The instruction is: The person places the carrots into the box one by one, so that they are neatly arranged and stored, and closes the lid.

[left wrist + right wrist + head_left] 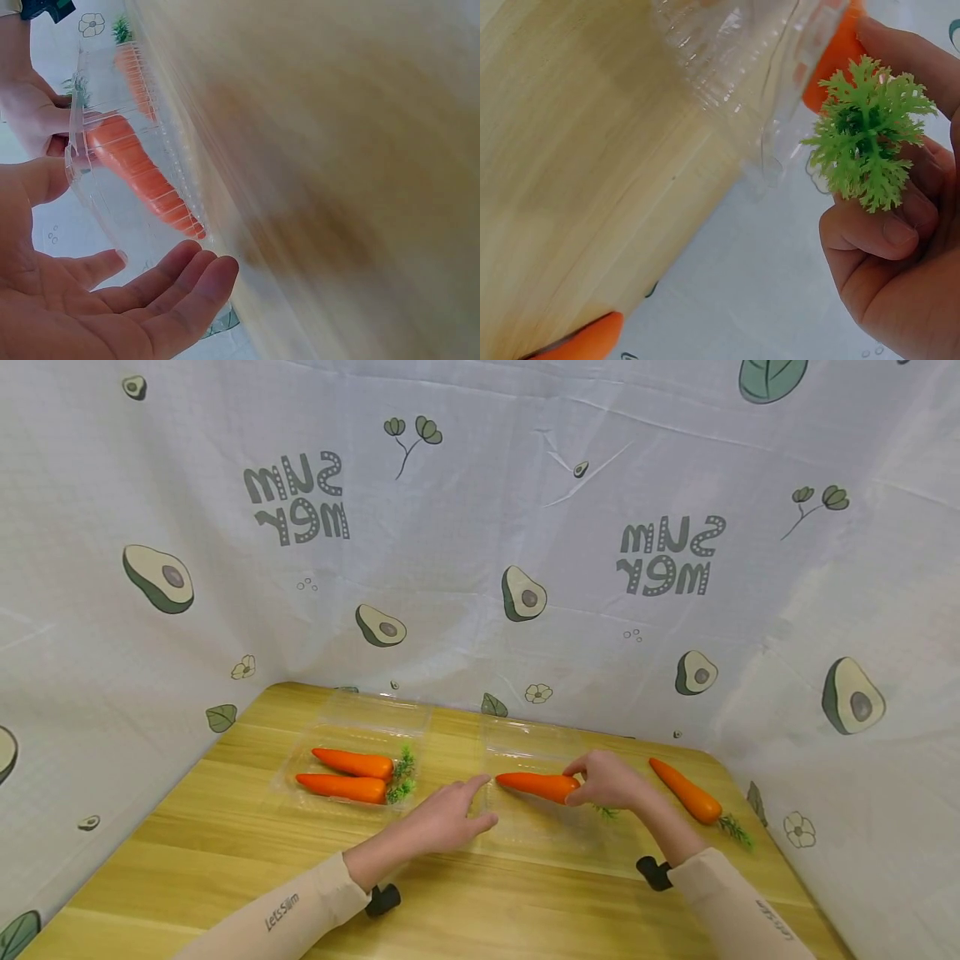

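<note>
My right hand (609,781) grips an orange carrot (534,785) near its leafy end, its tip aimed left. That carrot lies in or just over a clear plastic box (528,833) with its lid (531,737) folded back. In the right wrist view, green leaves (866,135) stick out beside my curled fingers. My left hand (447,817) is at the box's left side, thumb and fingers spread. The left wrist view has its thumb at the box's edge and its other fingers loosely extended near the carrot's tip; whether they touch the box is hard to tell.
On the left, a second clear box (281,777) holds two carrots (352,763) with leaves to the right. Another carrot (686,792) lies on the wooden table (187,852) at the right. A printed white cloth (465,527) hangs behind and at the sides.
</note>
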`<state>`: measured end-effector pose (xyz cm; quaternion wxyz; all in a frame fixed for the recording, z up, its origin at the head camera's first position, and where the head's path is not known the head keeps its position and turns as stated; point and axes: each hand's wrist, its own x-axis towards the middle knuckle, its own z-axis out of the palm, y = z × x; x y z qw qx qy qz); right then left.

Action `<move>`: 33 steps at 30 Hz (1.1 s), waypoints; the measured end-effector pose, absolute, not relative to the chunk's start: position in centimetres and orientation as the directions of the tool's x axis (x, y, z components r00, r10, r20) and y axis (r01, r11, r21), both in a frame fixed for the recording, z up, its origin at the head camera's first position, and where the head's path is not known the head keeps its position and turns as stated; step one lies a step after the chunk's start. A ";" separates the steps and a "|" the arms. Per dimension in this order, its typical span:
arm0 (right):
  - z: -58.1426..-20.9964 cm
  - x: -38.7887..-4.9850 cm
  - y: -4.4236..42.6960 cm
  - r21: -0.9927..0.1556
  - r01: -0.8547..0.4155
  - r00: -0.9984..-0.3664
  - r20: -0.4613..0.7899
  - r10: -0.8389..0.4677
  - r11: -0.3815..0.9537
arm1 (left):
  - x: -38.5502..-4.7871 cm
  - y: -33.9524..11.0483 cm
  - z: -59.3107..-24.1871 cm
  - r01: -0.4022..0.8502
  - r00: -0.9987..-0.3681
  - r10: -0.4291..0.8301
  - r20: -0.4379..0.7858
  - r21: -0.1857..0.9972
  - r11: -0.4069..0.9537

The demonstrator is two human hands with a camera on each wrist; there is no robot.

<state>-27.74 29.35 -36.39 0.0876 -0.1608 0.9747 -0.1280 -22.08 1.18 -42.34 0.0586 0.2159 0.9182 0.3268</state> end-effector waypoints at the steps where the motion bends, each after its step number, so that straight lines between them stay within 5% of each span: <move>1: -36.5 -27.8 29.3 -0.273 -0.294 -0.932 -0.131 -0.338 0.916 | -22.1 1.2 -42.3 0.357 -0.900 0.435 0.033 0.626 0.693; 14: -37.3 -28.2 28.9 -0.201 -0.380 -0.913 -0.075 -0.401 0.903 | -21.9 1.0 -42.4 0.360 -0.899 0.437 0.041 0.636 0.682; 33: -38.9 -28.4 28.1 -0.089 -0.337 -0.937 -0.065 -0.343 0.937 | -21.8 1.1 -42.4 0.353 -0.904 0.426 0.040 0.631 0.691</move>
